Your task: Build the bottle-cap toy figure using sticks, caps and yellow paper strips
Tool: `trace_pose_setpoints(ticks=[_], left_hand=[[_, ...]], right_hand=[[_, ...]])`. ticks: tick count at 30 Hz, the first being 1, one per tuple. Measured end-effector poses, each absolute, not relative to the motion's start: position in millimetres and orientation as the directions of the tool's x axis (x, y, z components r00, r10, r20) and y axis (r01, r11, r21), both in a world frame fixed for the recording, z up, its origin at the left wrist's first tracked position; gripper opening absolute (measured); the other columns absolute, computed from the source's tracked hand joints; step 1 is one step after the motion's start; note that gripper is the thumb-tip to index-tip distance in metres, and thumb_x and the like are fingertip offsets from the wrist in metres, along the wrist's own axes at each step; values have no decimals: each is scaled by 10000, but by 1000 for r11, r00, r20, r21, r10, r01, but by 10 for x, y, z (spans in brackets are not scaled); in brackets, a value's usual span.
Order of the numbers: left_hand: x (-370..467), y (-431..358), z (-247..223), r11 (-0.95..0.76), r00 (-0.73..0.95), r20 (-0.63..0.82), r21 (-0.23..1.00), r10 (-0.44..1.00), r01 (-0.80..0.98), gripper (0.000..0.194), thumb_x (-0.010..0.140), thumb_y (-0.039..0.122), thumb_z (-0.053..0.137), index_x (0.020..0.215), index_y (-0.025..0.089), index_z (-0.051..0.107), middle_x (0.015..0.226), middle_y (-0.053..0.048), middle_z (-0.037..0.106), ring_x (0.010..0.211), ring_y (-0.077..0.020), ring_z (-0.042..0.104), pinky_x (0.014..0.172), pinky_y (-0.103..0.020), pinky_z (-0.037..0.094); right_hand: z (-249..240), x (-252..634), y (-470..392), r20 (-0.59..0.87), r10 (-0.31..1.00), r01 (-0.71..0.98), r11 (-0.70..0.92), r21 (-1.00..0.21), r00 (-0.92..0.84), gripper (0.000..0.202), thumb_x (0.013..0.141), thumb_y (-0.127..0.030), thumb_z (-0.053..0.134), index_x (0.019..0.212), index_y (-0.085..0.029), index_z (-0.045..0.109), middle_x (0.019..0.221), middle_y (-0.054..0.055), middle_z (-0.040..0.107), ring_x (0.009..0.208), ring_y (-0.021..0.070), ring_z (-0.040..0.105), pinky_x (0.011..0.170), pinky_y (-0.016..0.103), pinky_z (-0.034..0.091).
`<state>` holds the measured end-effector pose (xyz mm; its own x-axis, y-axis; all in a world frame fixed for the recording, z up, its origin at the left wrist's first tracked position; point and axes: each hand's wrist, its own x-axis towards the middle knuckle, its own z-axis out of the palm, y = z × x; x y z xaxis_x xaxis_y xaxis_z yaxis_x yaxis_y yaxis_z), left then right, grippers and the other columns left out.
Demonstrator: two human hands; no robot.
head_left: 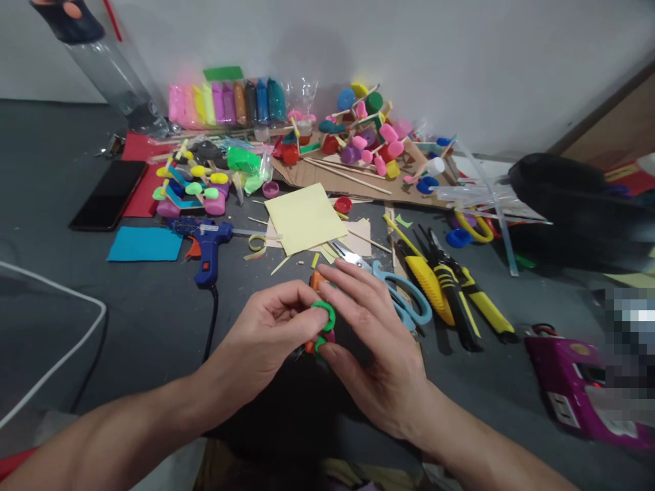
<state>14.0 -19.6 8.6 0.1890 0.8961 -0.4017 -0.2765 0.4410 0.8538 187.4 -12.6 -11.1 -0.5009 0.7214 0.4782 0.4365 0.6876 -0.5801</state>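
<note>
Near the table's front edge, my left hand (279,324) pinches a small green ring-shaped piece (330,314) between thumb and fingers. My right hand (366,334) is closed round the other side of the same small item, its fingers stretched over it and its thumb at the lower green part. Bits of orange (316,279) and dark pink show between the hands; the rest is hidden by the fingers. Light blue scissors (417,300) lie just beyond my right hand, their blades by a yellow paper square (306,218).
A blue glue gun (207,239) lies left with its cord running forward. Cutter (427,279) and pliers (455,300) lie right, a purple power box (578,389) farther right. Clay packs (228,106), small clay models (376,136) and a bottle (115,82) line the back.
</note>
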Motion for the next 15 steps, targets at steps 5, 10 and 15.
trace_pose_setpoints(ticks=[5,10,15], left_hand=[[146,-183,91,455,205,-409,835,889,-309,116,838,176,674,725,171,696,677,25,622,639,-88,534,634,-198,436],[158,-202,71,460,217,-407,818,887,-345,142,871,237,702,747,169,697,693,23,625,644,-87,533,628,-196,432],[169,-211,44,443,196,-397,815,897,-374,150,873,246,720,750,167,687,684,35,598,636,-77,505,620,-178,424]], right_hand=[[-117,1900,-129,488,709,423,700,-575,-509,550,963,-224,593,1488,-150,445,1488,171,558,1470,294,427,1174,558,427],[-94,1877,-151,465,684,478,728,-491,-562,578,964,-179,558,1513,-120,389,1528,203,505,1515,307,348,1169,588,420],[-169,1801,-188,502,668,560,740,-373,-549,562,983,-209,515,1495,-20,381,1549,253,455,1546,337,239,1198,607,354]])
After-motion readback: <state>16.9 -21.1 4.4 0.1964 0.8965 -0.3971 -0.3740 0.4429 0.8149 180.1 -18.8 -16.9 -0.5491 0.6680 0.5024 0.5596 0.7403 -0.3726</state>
